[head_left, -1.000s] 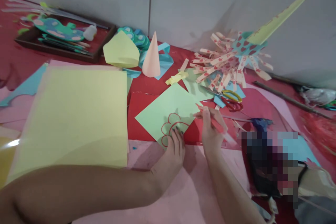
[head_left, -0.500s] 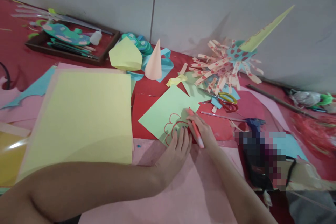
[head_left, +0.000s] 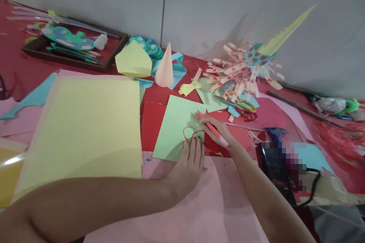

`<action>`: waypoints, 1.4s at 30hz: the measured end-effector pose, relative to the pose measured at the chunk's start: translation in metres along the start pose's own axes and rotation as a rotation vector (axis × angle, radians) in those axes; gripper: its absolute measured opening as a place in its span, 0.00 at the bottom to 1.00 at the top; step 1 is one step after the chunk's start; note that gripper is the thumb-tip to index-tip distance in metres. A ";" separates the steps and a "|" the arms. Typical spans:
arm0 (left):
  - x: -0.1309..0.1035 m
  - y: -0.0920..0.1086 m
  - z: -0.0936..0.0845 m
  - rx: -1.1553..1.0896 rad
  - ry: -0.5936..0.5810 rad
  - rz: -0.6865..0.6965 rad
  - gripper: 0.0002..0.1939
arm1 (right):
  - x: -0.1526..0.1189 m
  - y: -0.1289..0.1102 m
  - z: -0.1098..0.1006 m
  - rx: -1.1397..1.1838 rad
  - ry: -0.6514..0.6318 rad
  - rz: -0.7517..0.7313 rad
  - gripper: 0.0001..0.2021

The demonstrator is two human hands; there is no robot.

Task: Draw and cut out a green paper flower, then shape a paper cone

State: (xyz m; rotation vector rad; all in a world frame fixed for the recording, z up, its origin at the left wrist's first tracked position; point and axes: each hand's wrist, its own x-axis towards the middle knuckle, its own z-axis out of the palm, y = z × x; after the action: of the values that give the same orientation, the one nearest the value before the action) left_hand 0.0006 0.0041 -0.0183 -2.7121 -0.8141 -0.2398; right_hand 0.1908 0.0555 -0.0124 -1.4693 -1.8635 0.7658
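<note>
A light green sheet (head_left: 176, 117) lies on the red table with a red curved outline drawn on it. My left hand (head_left: 190, 159) rests flat over the sheet's lower part, fingers stretched out and covering some of the drawing. In my right hand (head_left: 215, 131) is a red marker (head_left: 213, 129), gripped with its tip over the sheet's upper right part. Whether the tip touches the paper cannot be made out. Beneath my forearms lies a pink sheet (head_left: 171, 220).
Large yellow sheets (head_left: 91, 121) lie at left, below a brown tray (head_left: 65, 60) of brushes. A pale cone (head_left: 165, 69) and a fringed paper craft (head_left: 253, 62) stand behind. Scissors (head_left: 245, 110) lie right of the green sheet, a black glue gun (head_left: 275, 171) nearer.
The green sheet has turned so its edges stand more upright, and more of the drawing is under my left hand. My right hand has moved slightly up with the marker.
</note>
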 end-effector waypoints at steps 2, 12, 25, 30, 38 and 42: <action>0.001 -0.001 -0.001 -0.027 -0.029 -0.028 0.29 | 0.003 -0.004 0.004 0.109 0.110 0.022 0.07; 0.003 -0.002 0.001 -0.078 -0.063 -0.049 0.29 | 0.000 -0.013 0.027 0.329 0.522 0.282 0.25; 0.005 -0.004 -0.001 -0.075 -0.036 -0.042 0.28 | 0.004 -0.016 0.027 0.388 0.395 0.306 0.20; 0.005 -0.005 -0.003 -0.070 -0.032 -0.040 0.28 | 0.006 -0.020 0.026 0.324 0.384 0.297 0.19; 0.004 -0.004 -0.001 -0.104 -0.042 -0.038 0.28 | 0.007 -0.020 0.026 0.330 0.371 0.312 0.18; 0.004 -0.004 0.000 -0.096 -0.034 -0.037 0.28 | 0.006 -0.020 0.027 0.348 0.377 0.321 0.18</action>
State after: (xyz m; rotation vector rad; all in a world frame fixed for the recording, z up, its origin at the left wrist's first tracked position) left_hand 0.0017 0.0091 -0.0159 -2.8000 -0.8846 -0.2473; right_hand 0.1572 0.0560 -0.0133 -1.5689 -1.1660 0.8426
